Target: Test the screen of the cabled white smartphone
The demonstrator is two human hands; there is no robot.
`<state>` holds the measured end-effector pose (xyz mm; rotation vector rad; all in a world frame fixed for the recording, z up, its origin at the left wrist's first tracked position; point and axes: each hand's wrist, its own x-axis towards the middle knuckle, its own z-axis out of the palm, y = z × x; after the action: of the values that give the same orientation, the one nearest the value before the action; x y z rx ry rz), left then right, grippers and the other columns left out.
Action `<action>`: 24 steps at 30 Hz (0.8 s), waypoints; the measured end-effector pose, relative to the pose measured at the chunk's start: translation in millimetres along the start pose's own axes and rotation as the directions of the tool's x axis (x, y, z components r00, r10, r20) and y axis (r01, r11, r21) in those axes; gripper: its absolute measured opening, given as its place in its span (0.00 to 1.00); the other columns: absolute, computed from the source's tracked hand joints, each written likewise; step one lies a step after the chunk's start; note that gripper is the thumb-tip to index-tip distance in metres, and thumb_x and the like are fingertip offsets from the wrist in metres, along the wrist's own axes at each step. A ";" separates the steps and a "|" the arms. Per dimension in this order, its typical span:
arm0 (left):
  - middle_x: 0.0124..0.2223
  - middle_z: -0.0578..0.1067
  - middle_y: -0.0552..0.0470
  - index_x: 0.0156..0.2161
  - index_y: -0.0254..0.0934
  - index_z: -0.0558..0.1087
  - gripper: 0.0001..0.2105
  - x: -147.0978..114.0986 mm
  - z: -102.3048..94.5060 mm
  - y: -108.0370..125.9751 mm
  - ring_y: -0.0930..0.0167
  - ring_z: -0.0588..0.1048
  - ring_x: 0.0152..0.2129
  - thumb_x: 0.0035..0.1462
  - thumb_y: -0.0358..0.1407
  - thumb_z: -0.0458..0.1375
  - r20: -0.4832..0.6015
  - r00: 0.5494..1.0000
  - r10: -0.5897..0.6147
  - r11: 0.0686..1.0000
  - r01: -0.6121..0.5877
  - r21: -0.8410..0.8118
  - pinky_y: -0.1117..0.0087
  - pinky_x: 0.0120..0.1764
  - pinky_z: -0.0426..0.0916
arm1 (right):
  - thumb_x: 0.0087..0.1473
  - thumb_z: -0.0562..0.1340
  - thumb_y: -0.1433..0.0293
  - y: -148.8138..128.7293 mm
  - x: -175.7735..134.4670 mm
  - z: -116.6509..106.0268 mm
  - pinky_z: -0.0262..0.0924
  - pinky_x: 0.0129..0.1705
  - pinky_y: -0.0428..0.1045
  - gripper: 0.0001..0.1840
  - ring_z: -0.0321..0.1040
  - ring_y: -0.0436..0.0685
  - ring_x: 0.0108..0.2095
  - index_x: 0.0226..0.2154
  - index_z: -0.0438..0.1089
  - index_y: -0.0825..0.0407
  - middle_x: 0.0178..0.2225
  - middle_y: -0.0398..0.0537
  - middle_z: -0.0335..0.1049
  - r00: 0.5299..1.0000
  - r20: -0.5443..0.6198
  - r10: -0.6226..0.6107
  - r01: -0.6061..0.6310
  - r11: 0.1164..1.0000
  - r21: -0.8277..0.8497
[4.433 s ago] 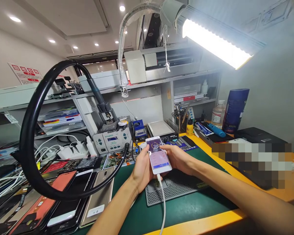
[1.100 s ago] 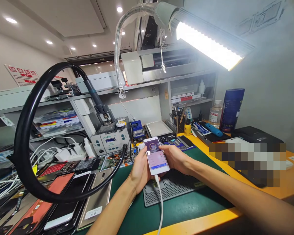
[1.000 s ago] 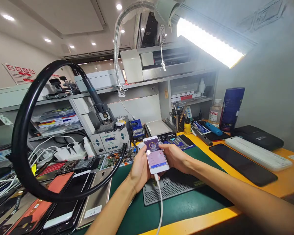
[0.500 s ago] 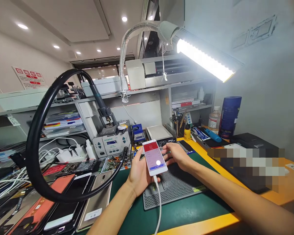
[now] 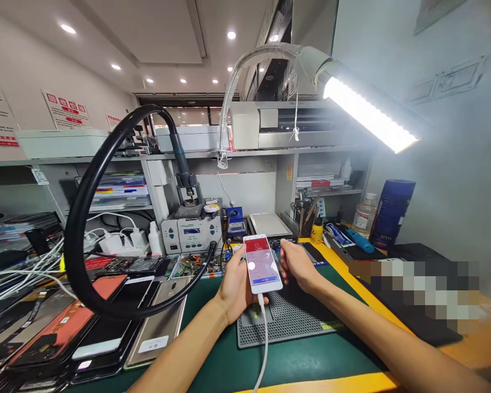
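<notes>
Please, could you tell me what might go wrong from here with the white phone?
The white phone is held in the left hand above the grey mat; it might slip if that grip loosens. The white cable is plugged into its lower end, so a snag could tug the phone or strain the plug.

The glaring lamp (image 5: 368, 114) hazes the upper right; wide-angle edges stretch.

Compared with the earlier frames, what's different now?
The right hand has shifted rightward, its thumb off the white rectangular smartphone; the screen's top band went from purple to red. Unchanged: the left hand holds the smartphone, with the slim white cable plugged in.
</notes>
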<state>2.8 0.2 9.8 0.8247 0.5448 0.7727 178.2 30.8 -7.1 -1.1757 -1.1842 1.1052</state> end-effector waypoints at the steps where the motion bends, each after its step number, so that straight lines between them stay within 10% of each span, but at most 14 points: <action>1: 0.40 0.78 0.39 0.56 0.32 0.70 0.34 0.0 -0.2 0.3 0.62 0.78 0.31 0.63 0.59 0.43 0.001 1.000 0.003 1.000 -0.003 0.000 0.67 0.28 0.72 | 0.61 0.52 0.53 0.1 0.0 -0.2 0.51 0.11 0.44 0.21 0.53 0.49 0.11 0.23 0.56 0.48 0.12 0.34 0.52 1.000 0.003 -0.003 0.003 1.000 -0.005; 14: 0.44 0.77 0.37 0.57 0.32 0.69 0.33 1.5 -5.5 3.9 0.59 0.78 0.34 0.63 0.59 0.44 0.073 0.997 0.014 0.998 -0.009 -0.068 0.63 0.28 0.74 | 0.62 0.55 0.53 -4.3 -5.6 1.6 0.53 0.14 0.46 0.29 0.56 0.50 0.12 0.15 0.55 0.49 0.11 0.40 0.55 0.999 0.043 0.005 -0.002 0.996 -0.088; 24: 0.46 0.77 0.34 0.59 0.31 0.68 0.33 0.7 -7.6 7.6 0.56 0.78 0.36 0.63 0.58 0.45 0.152 0.988 0.000 0.995 0.016 -0.102 0.62 0.29 0.73 | 0.54 0.56 0.70 -7.9 -6.2 2.2 0.59 0.17 0.46 0.02 0.63 0.51 0.18 0.33 0.62 0.50 0.22 0.40 0.64 0.980 0.098 0.176 -0.183 0.981 0.070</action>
<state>-4.9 7.4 11.5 0.7779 0.3691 0.7176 175.6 24.1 0.3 -1.1997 -1.1090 1.3426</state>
